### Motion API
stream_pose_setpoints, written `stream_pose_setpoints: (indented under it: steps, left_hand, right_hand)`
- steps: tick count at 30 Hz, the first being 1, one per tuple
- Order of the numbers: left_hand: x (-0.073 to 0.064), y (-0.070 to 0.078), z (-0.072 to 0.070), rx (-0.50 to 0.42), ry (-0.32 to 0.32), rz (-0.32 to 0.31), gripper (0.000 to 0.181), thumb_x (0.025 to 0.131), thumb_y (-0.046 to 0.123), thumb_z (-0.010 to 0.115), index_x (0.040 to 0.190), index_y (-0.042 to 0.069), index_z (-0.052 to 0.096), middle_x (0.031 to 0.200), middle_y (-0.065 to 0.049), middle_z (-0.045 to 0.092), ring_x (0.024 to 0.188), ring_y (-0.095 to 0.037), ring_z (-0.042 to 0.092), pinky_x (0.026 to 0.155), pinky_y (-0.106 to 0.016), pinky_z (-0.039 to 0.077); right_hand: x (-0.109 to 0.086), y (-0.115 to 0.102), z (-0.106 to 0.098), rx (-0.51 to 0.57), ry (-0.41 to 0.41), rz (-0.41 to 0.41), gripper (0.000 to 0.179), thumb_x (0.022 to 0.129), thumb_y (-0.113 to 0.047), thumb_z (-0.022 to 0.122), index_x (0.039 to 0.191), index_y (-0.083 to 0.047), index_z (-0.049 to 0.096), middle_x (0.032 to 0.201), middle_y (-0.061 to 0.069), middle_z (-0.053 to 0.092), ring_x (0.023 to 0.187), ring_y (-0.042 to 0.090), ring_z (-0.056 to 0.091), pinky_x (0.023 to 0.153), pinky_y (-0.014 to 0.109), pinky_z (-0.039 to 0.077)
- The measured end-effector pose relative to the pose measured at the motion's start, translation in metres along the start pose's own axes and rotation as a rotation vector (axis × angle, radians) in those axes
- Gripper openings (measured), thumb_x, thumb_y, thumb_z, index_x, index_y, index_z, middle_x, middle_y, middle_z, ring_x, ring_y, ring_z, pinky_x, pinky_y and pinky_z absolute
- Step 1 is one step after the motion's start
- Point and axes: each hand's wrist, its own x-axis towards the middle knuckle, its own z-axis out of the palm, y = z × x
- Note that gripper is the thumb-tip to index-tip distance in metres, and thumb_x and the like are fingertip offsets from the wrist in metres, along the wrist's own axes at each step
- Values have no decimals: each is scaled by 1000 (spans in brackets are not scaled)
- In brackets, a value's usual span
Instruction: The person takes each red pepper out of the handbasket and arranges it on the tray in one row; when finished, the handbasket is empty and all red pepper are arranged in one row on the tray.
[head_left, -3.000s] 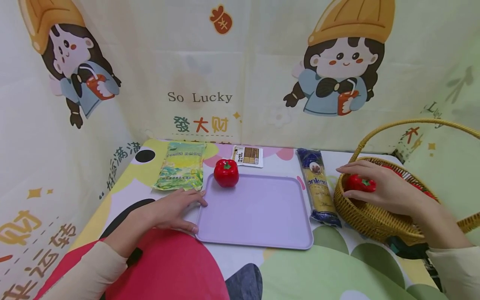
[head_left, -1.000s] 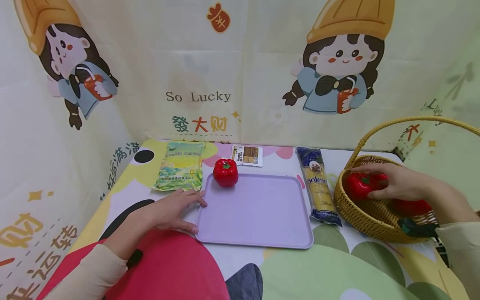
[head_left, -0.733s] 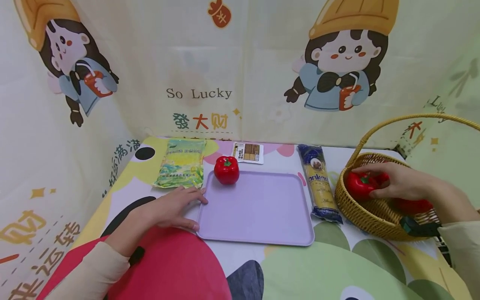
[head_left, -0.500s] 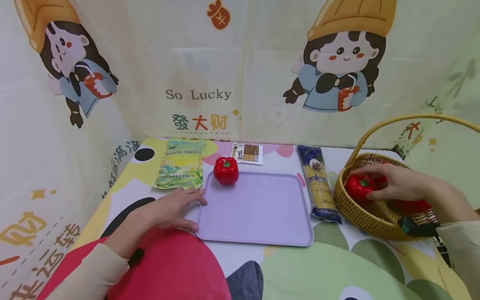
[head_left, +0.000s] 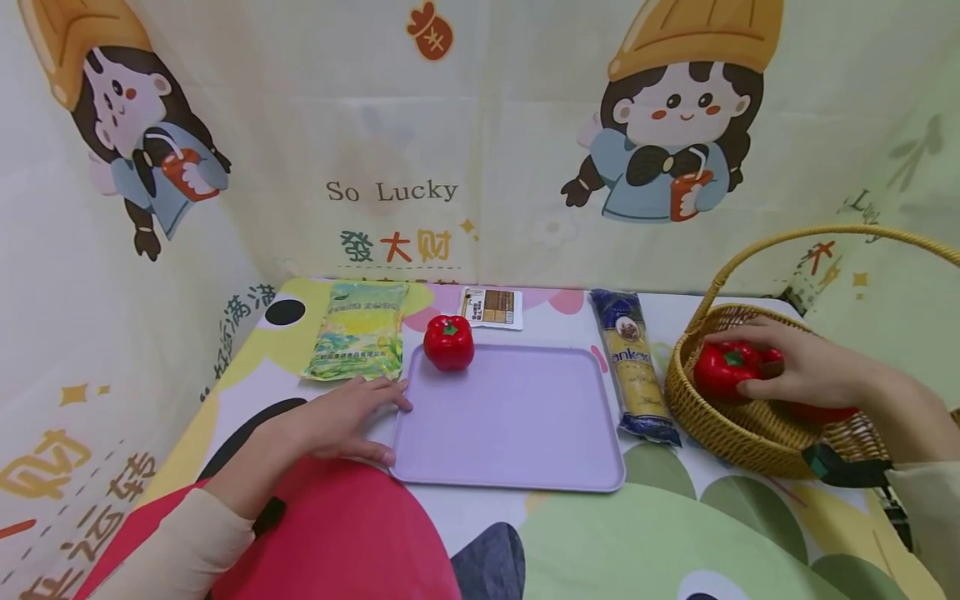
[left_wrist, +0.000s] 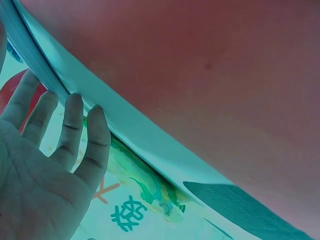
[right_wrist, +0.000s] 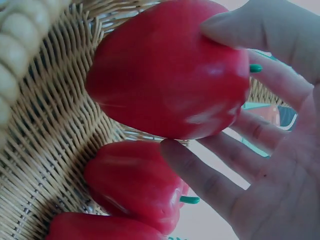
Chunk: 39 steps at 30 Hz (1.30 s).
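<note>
A red bell pepper [head_left: 722, 373] is held by my right hand [head_left: 813, 367] inside the wicker basket [head_left: 701, 429], near its left rim. In the right wrist view the thumb presses one side of this bell pepper [right_wrist: 165, 75] and the fingertips support the other; more red bell peppers [right_wrist: 135, 182] lie below it. My left hand [head_left: 341, 421] rests at the left edge of a lilac tray [head_left: 517, 425], thumb and fingertips touching its rim, fingers lightly bent. Another red bell pepper [head_left: 449, 342] stands at the tray's far left corner.
Left of the tray's far side lies a yellow-green packet [head_left: 358, 332]. A small white and brown packet [head_left: 491, 307] is behind the tray. Between tray and basket lies a blue and yellow pasta bag [head_left: 635, 367]. The basket's tall handle [head_left: 720, 279] arches over its opening.
Since three seconds ago my right hand has shifted right and its grip now shows more of the bell pepper. Over the last second it has hardly moved. My left hand stays at the tray.
</note>
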Motion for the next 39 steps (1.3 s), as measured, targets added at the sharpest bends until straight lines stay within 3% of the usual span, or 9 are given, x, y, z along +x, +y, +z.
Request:
stream_pose_setpoints:
  steps: [7, 10, 23, 32, 39]
  left_hand:
    - [-2, -1, 0, 9, 4, 8, 73, 75, 59, 85, 138, 32, 61, 162, -5, 41, 148, -36, 35, 111, -57, 44]
    - [-2, -1, 0, 13, 8, 10, 73, 75, 59, 85, 138, 32, 61, 162, -6, 41, 148, -36, 36, 111, -57, 44]
    - [-1, -3, 1, 12, 15, 14, 73, 75, 58, 85, 138, 31, 61, 162, -6, 41, 147, -35, 37, 112, -56, 44]
    - [-2, -3, 2, 3, 17, 13, 73, 75, 58, 85, 138, 30, 61, 162, -6, 41, 147, -36, 36, 111, -57, 45]
    - [-2, -4, 2, 2, 18, 16, 72, 75, 58, 85, 138, 31, 61, 162, -6, 41, 148, -35, 36, 112, -57, 43]
  right_hand:
    - [-1, -7, 1, 12, 49, -41, 62, 84, -12, 85, 139, -22, 60, 134, 3, 51, 108, 4, 48, 72, 25, 55]
    - [1, -10, 1, 4, 57, -67, 61, 84, -12, 85, 139, -23, 60, 136, 1, 50, 108, -3, 43, 73, 25, 54]
    - [-5, -20, 2, 26, 111, -123, 62, 83, -10, 84, 139, -20, 60, 135, -1, 50, 109, -3, 45, 70, 26, 57]
    - [-5, -34, 1, 61, 152, -103, 59, 84, -11, 83, 138, -22, 62, 138, -2, 47, 107, 1, 48, 67, 26, 57]
    - [-6, -43, -4, 69, 272, -119, 68, 75, -3, 86, 137, -18, 65, 133, -13, 49, 113, 4, 44, 66, 23, 56]
